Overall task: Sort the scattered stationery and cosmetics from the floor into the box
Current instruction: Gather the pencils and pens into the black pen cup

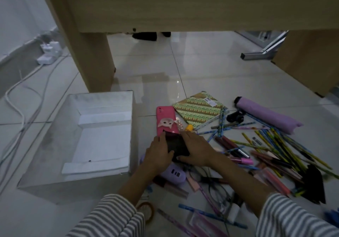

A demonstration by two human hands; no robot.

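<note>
A black flat case [176,145] lies over the near end of a pink phone case with a cat picture [166,120]. My left hand [158,154] grips its left side, and my right hand [197,149] holds its right side. The clear box [55,132] with a white bottom stands on the floor to the left, holding nothing that I can see. Scattered pencils and pens [271,145] lie to the right. A green patterned notebook [199,110] lies beyond my hands, and a lilac pouch [173,174] lies under my left wrist.
A folded purple umbrella [266,116] lies at the far right. A wooden desk leg [91,58] stands just behind the box. White cables [22,115] and a power strip [47,55] run along the left floor. A metal frame foot [256,55] sits at the back right.
</note>
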